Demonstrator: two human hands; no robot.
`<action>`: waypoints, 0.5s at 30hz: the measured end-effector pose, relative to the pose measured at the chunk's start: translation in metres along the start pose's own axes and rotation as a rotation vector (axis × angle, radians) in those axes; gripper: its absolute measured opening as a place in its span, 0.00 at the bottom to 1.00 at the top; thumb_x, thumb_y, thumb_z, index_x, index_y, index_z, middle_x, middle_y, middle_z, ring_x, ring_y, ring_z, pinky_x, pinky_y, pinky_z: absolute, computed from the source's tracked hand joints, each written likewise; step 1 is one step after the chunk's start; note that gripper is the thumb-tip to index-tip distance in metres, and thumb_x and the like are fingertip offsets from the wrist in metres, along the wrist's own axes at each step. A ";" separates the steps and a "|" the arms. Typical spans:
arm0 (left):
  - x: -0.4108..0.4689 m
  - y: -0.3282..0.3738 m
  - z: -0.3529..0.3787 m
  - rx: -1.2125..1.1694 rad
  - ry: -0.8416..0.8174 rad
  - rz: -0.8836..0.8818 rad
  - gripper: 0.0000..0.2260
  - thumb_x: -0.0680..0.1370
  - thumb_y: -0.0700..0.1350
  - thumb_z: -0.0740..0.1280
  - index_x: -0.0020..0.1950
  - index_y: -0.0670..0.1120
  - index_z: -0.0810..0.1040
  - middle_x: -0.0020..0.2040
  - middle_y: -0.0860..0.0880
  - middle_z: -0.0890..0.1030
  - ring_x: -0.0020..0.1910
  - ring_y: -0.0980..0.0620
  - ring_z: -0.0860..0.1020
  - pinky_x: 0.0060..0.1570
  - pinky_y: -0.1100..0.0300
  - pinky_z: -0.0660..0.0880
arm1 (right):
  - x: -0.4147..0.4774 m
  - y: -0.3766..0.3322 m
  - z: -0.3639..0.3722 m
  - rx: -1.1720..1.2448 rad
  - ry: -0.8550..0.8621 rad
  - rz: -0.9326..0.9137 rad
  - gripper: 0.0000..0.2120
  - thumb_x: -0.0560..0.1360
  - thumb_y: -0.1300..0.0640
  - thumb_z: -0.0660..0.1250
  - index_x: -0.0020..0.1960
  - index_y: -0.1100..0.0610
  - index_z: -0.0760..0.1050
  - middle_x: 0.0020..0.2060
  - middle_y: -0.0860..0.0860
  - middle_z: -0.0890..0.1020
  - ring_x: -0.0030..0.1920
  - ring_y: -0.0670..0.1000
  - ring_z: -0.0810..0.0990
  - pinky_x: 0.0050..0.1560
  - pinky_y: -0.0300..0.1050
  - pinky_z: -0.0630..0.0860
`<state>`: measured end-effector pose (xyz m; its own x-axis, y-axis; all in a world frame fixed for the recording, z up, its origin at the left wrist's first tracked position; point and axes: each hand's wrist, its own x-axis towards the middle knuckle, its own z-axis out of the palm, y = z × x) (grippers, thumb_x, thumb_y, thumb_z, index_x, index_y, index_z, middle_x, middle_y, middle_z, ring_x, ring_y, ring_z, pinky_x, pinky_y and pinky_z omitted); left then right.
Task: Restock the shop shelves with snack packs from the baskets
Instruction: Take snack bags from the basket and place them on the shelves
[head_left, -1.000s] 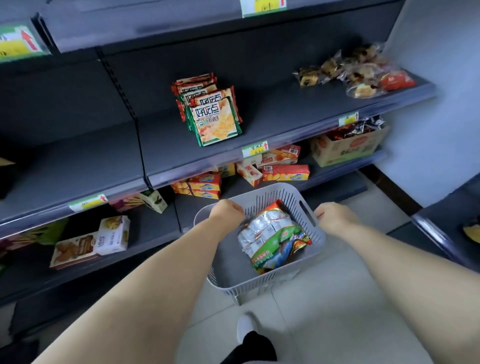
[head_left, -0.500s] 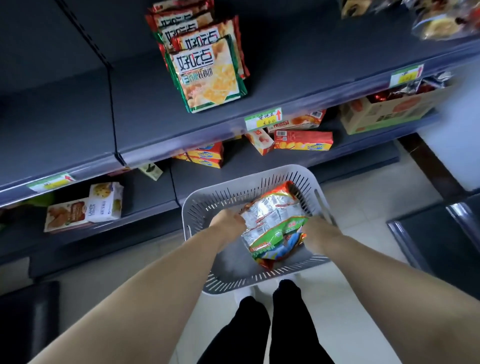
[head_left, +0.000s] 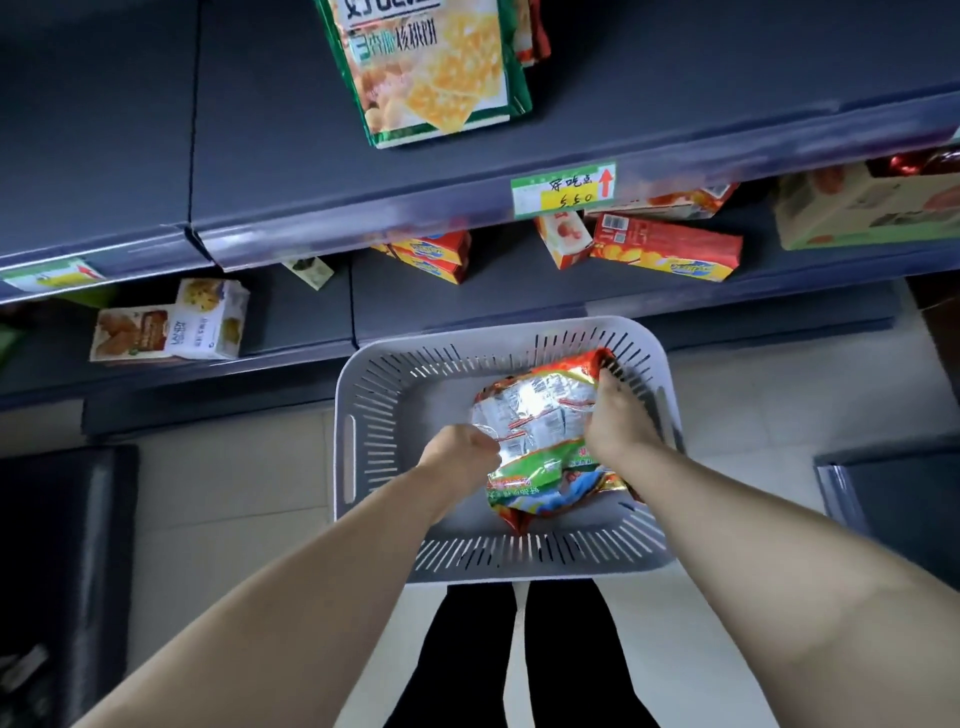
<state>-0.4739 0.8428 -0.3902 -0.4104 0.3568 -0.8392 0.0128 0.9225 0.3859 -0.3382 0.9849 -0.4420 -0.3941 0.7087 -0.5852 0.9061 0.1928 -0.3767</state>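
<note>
A grey slotted basket (head_left: 358, 447) sits on the floor in front of the shelves. Inside lie shiny snack packs (head_left: 535, 415), silver, green and red, stacked together. My left hand (head_left: 460, 449) grips the left edge of the top silver pack. My right hand (head_left: 618, 415) reaches in from the right, fingers curled over the far red corner of the packs. A green cracker pack (head_left: 431, 73) stands on the upper shelf (head_left: 675, 104) above.
The lower shelf holds red and orange boxes (head_left: 667, 249), a white cookie box (head_left: 171, 327) at the left and a cardboard carton (head_left: 857, 208) at the right. Price tags (head_left: 563, 189) line the shelf edge. My legs (head_left: 519, 654) stand behind the basket. Dark fixtures flank the pale floor.
Both hands left the basket's rim and went down into it onto the snack packs. The view tilted downward and closer to the basket.
</note>
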 end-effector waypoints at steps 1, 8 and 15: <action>0.001 -0.001 0.002 -0.021 -0.005 -0.006 0.05 0.76 0.39 0.65 0.44 0.50 0.77 0.42 0.47 0.76 0.40 0.50 0.72 0.39 0.58 0.71 | 0.007 -0.002 0.000 -0.016 0.019 -0.013 0.23 0.82 0.56 0.55 0.76 0.56 0.57 0.69 0.57 0.71 0.65 0.59 0.73 0.63 0.54 0.72; 0.010 -0.004 0.000 -0.167 0.060 -0.084 0.04 0.78 0.40 0.67 0.48 0.47 0.81 0.49 0.45 0.83 0.45 0.48 0.80 0.45 0.56 0.78 | 0.045 -0.013 -0.013 -0.274 0.106 -0.026 0.05 0.76 0.65 0.62 0.43 0.60 0.75 0.39 0.58 0.80 0.37 0.57 0.75 0.34 0.42 0.67; 0.006 -0.004 0.000 -0.184 0.134 -0.140 0.06 0.78 0.39 0.66 0.43 0.47 0.80 0.45 0.46 0.81 0.44 0.47 0.79 0.46 0.55 0.78 | 0.023 -0.029 -0.026 -0.245 0.100 -0.205 0.08 0.76 0.61 0.63 0.44 0.54 0.81 0.49 0.52 0.80 0.46 0.55 0.78 0.40 0.39 0.70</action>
<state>-0.4765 0.8407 -0.3965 -0.5141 0.1932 -0.8357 -0.2138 0.9147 0.3429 -0.3695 1.0136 -0.4260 -0.5655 0.6994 -0.4371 0.8247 0.4869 -0.2879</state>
